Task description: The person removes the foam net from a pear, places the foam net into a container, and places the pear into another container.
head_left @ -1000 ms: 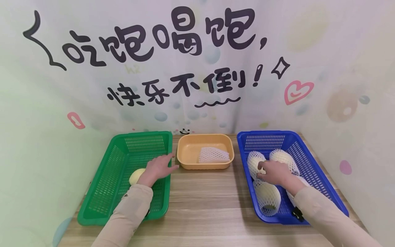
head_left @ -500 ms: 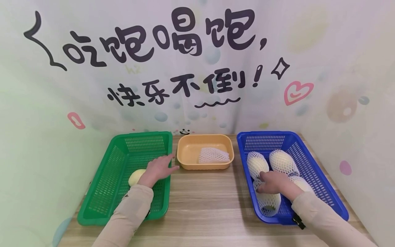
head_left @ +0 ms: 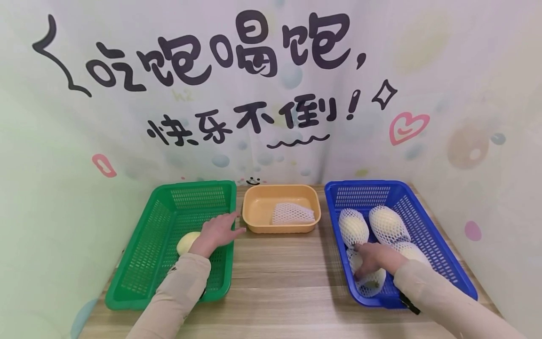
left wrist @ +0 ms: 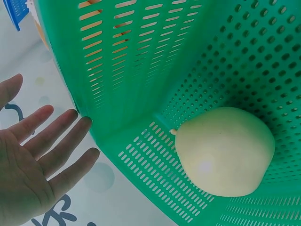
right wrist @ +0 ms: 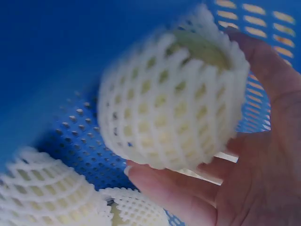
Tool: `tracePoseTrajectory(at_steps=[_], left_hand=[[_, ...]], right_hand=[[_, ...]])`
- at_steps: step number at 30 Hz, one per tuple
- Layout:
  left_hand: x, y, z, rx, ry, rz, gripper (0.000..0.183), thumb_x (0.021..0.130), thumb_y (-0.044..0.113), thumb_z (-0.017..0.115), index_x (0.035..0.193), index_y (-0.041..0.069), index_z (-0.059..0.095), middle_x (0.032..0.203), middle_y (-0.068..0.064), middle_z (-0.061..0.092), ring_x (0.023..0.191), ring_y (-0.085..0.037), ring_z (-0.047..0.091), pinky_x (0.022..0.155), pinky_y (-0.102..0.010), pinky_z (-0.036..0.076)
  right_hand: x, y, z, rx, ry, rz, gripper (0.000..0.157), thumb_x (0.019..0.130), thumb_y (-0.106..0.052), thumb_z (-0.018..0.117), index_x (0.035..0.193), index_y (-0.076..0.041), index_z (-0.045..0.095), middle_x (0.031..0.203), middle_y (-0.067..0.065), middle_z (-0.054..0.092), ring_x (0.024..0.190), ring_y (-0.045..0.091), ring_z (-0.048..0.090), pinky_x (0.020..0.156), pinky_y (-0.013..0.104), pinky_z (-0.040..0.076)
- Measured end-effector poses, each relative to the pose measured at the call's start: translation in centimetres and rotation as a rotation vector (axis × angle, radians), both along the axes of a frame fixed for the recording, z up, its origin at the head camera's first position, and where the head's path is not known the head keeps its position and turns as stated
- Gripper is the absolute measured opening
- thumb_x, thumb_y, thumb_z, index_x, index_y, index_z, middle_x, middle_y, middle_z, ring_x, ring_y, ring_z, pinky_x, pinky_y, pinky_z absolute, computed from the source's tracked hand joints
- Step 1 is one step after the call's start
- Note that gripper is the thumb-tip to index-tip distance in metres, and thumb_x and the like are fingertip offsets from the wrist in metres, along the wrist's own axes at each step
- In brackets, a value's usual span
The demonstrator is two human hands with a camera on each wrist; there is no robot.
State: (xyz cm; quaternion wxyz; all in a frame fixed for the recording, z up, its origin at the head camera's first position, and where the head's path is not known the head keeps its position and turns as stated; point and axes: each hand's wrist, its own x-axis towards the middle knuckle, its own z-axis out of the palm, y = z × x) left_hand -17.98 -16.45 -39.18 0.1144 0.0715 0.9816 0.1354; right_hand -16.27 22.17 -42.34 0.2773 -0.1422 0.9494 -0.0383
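Note:
In the blue basket (head_left: 461,278) on the right, my right hand (head_left: 374,258) holds the front-left melon (head_left: 367,285), which wears a white foam net. The right wrist view shows the thumb on one side of this netted melon (right wrist: 169,108) and fingers curled under the other. My left hand (head_left: 217,230) hovers over the right side of the green basket (head_left: 127,278), fingers spread. A bare pale-yellow melon (head_left: 185,242) lies in that basket, partly hidden by the left forearm. In the left wrist view the whole melon (left wrist: 225,153) is apart from the open palm (left wrist: 28,174).
A small orange tray (head_left: 258,203) stands between the baskets, with an unfilled foam net (head_left: 293,213) in it. Other netted melons lie in the blue basket, one at back left (head_left: 353,227) and one at back right (head_left: 387,223). A printed curtain (head_left: 271,160) hangs behind the wooden table (head_left: 281,282).
My right hand has moved toward me, from the back-left netted melon to the front-left one, and now has its fingers around it. The left hand stays in place.

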Motion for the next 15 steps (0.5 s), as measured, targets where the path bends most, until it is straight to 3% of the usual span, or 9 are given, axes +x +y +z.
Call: tracePoseTrajectory(at_steps=[8, 15], left_hand=[[0.0, 0.0, -0.2, -0.001, 0.007, 0.001, 0.058, 0.089, 0.041, 0.056, 0.135, 0.008, 0.043, 0.129, -0.018, 0.049, 0.114, -0.039, 0.046, 0.086, -0.055, 0.039], [-0.1, 0.0, -0.3, -0.004, 0.010, -0.002, 0.058, 0.089, 0.041, 0.056, 0.135, 0.009, 0.044, 0.129, -0.017, 0.049, 0.113, -0.039, 0.047, 0.085, -0.055, 0.039]], right_hand=[[0.3, -0.3, -0.8, 0.022, -0.022, -0.017, 0.090, 0.060, -0.038, 0.082, 0.130, 0.005, 0.044, 0.126, 0.029, 0.043, 0.112, 0.050, 0.042, 0.089, 0.059, 0.034], [0.5, -0.3, -1.4, 0.010, 0.012, 0.019, 0.087, 0.057, -0.033, 0.085, 0.125, 0.006, 0.046, 0.123, 0.029, 0.044, 0.106, 0.050, 0.045, 0.086, 0.058, 0.038]])
